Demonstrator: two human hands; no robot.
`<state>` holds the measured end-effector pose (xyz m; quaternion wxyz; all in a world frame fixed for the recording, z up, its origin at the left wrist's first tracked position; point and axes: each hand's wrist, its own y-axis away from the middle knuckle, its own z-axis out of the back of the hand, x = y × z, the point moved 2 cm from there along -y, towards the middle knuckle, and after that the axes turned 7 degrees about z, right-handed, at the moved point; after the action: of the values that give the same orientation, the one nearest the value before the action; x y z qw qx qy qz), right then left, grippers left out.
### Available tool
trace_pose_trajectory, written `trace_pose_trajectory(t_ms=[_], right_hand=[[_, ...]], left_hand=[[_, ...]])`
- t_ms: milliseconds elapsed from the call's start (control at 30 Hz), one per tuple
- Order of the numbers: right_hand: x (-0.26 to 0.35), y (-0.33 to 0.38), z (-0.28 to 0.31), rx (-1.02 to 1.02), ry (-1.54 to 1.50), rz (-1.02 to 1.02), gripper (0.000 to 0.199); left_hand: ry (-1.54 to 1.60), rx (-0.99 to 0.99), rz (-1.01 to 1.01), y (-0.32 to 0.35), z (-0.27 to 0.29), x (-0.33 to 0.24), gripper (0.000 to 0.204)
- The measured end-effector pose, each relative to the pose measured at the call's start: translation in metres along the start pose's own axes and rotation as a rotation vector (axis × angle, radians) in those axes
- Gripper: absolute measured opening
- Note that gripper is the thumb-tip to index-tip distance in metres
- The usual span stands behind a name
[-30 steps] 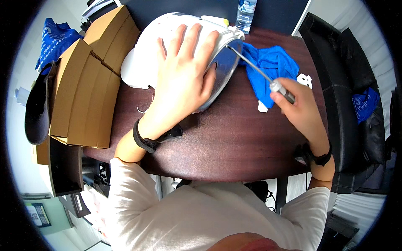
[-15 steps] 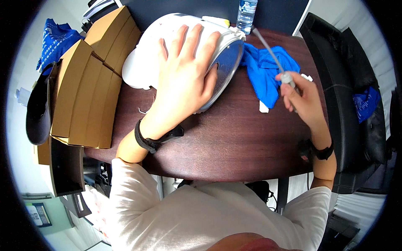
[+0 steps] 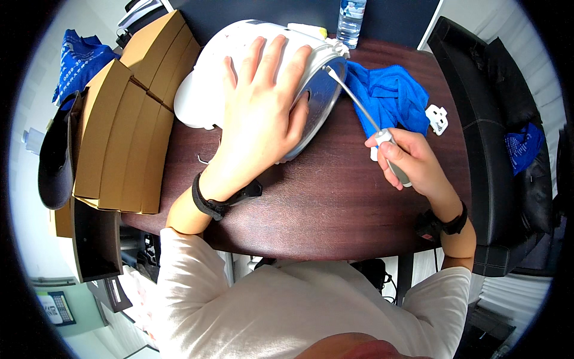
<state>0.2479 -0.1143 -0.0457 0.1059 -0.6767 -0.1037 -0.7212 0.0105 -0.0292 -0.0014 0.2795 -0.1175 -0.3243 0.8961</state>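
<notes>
A white rounded appliance (image 3: 209, 75) lies tilted on the table, a shiny round disc (image 3: 323, 105) on its right side. My left hand (image 3: 263, 96) rests on the white shell with fingers spread, its thumb over the disc near a dark central hole. My right hand (image 3: 409, 158) is closed around the grey handle of a screwdriver (image 3: 359, 105). The screwdriver's tip meets the upper part of the disc near its rim. Beyond the shaft lies a crumpled blue cloth (image 3: 391, 96).
Cardboard boxes (image 3: 119, 143) stand along the table's left side. At the back is a water bottle (image 3: 351, 24); a small white plastic piece (image 3: 437, 119) lies right of the cloth. A black sofa (image 3: 490, 149) stands beyond the right edge of the brown table (image 3: 323, 203).
My right hand has come left and toward me, and the screwdriver's tip has swung down from beside the bottle onto the disc. The left hand has barely moved.
</notes>
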Motion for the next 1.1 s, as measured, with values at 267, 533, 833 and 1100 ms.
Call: trace_pose_trajectory(t_ms=[267, 533, 833, 1100], right_hand=[[0.016, -0.001, 0.003, -0.114, 0.473, 0.132, 0.024], [0.052, -0.009, 0.019, -0.519, 1.585, 0.571, 0.031], [0.025, -0.045, 0.013, -0.430, 0.341, 0.371, 0.020], [0.030, -0.101, -0.032, -0.409, 0.267, 0.479, 0.027]], left_hand=[[0.025, -0.037, -0.028, 0.000, -0.003, 0.001, 0.061], [0.003, -0.031, -0.032, 0.000, -0.003, 0.001, 0.061], [0.009, -0.041, -0.038, -0.002, -0.004, -0.001, 0.060], [0.001, -0.037, -0.031, 0.000, -0.002, 0.001, 0.060]])
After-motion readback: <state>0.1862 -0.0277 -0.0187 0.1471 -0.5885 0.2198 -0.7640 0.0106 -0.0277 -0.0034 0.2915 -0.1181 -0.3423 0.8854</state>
